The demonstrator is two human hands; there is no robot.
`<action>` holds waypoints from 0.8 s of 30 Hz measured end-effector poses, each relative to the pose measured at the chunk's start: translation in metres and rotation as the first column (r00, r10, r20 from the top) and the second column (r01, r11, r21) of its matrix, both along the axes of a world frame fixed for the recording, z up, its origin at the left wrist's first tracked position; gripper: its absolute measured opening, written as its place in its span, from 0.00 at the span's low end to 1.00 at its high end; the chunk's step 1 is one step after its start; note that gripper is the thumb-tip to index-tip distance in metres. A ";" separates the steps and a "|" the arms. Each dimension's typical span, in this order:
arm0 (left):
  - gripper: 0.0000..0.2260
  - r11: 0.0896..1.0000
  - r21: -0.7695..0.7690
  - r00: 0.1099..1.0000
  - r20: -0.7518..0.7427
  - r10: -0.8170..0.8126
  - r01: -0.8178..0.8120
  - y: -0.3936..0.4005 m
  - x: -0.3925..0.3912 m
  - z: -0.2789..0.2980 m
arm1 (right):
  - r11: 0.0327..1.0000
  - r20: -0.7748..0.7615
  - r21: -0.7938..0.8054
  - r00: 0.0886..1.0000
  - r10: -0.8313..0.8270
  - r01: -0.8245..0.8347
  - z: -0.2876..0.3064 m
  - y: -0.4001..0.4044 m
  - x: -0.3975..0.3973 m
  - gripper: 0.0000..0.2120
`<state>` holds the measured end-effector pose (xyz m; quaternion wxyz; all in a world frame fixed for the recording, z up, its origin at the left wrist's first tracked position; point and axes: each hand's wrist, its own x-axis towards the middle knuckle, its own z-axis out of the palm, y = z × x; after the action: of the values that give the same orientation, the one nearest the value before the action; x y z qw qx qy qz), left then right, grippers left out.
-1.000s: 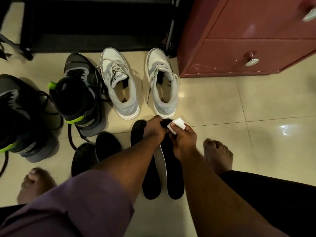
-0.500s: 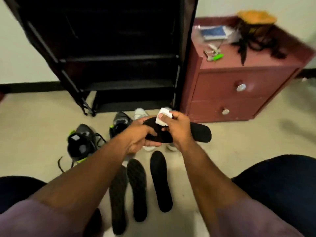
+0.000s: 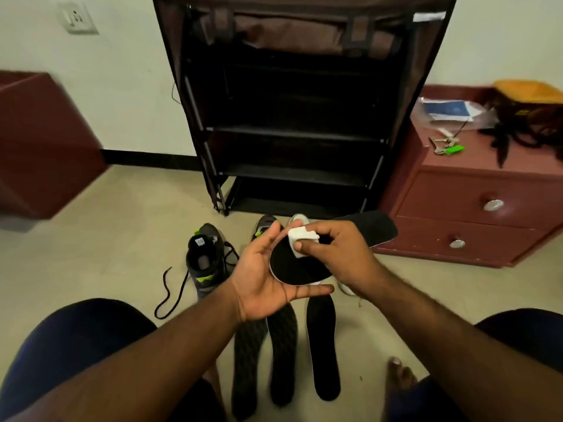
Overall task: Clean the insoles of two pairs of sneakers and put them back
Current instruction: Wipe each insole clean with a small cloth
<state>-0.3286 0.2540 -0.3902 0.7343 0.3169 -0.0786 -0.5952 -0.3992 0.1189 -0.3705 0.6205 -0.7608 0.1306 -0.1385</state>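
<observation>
Left hand (image 3: 262, 278): palm up, fingers spread and nearly straight, cradling the heel end of a black insole (image 3: 304, 266) that lies across the palm; thumb raised beside the insole's edge.
Right hand (image 3: 338, 257): fingers curled, pinching a small folded white wipe (image 3: 300, 239) between thumb and fingertips and pressing it onto the upper face of the held insole.
Held insole: raised above the floor (image 3: 122, 239), toe end pointing right toward the red drawer cabinet (image 3: 475, 214).
Floor, below the hands: 3 insoles lying lengthwise side by side, 2 patterned ones (image 3: 265, 354) on the left, touching, and 1 plain black one (image 3: 323, 345) just beside them on the right.
Floor, further back: 2 dark sneakers with green trim (image 3: 205, 257), 1 with a loose lace trailing left; parts of white sneakers (image 3: 298, 219) show behind the hands.
Behind: open black shoe rack (image 3: 292, 132).
Cabinet top: keys with a green tag (image 3: 447, 147), papers (image 3: 451, 111).
</observation>
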 end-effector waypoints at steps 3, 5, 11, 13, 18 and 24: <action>0.24 0.998 0.010 0.996 -0.060 0.059 -0.058 -0.007 0.006 -0.017 | 0.990 0.001 -0.096 0.995 -0.103 0.103 -0.022 0.000 0.008 0.11; 0.21 0.995 0.019 0.994 -0.056 0.096 -0.095 -0.011 0.011 -0.023 | 0.969 0.110 -0.205 0.987 -0.118 0.139 -0.024 -0.001 0.011 0.10; 0.21 0.980 0.114 0.982 -0.080 0.171 -0.162 -0.016 0.024 -0.037 | 0.509 0.178 -0.861 0.943 0.281 0.011 -0.042 -0.007 0.011 0.11; 0.29 0.981 0.123 0.979 -0.121 0.167 -0.152 -0.017 0.028 -0.042 | 0.512 0.167 -0.859 0.940 0.299 -0.010 -0.046 0.000 0.010 0.10; 0.30 0.990 0.109 0.989 -0.112 0.100 -0.087 -0.019 0.027 -0.044 | 0.375 0.110 -0.925 0.907 0.406 -0.055 -0.043 -0.008 0.008 0.12; 0.23 0.998 0.054 0.997 -0.067 0.036 -0.032 -0.023 0.021 -0.042 | 0.509 0.154 -0.861 0.948 0.280 -0.010 -0.033 -0.026 0.014 0.12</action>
<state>-0.3077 0.2307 -0.4324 0.7379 0.3173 -0.0323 -0.5948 -0.3853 0.0933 -0.4031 0.1902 -0.9473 -0.1055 -0.2352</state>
